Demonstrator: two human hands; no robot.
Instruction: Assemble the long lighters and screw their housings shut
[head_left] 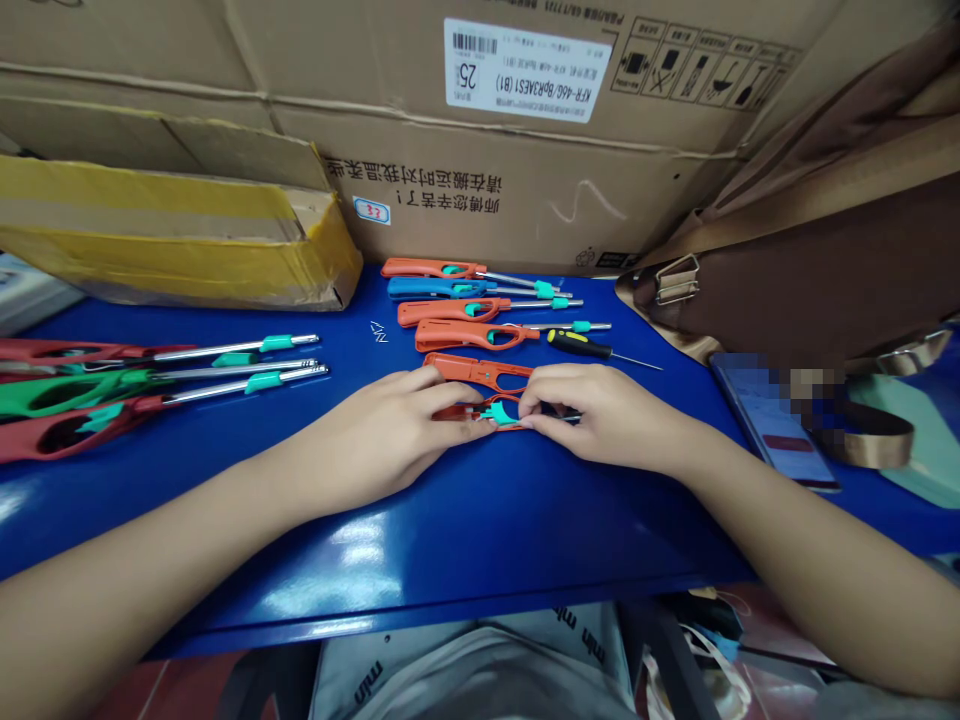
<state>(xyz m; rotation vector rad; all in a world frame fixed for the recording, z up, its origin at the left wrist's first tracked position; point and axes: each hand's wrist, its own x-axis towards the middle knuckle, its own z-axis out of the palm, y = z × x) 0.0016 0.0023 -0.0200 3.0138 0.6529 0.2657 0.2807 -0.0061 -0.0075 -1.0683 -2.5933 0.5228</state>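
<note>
An opened orange lighter (461, 412) lies on the blue table, with its teal trigger (501, 411) exposed. On its left end, my left hand (386, 430) is closed, thumb and fingertips by the trigger. My right hand (600, 412) pinches the lighter's other end and covers most of the metal tube. Just behind both hands rests a loose orange half-shell (472, 368). A black and yellow screwdriver (577, 344) lies past the right hand. Several small screws (379, 332) are scattered beyond the left hand.
Several long-tube lighters (454, 313) lie in a row at the back; more lighters (82, 400) lie at left. A large carton (525, 190) walls off the rear. A yellow-taped box (247, 240), a brown bag (832, 260) and a phone (772, 425) stand or lie around.
</note>
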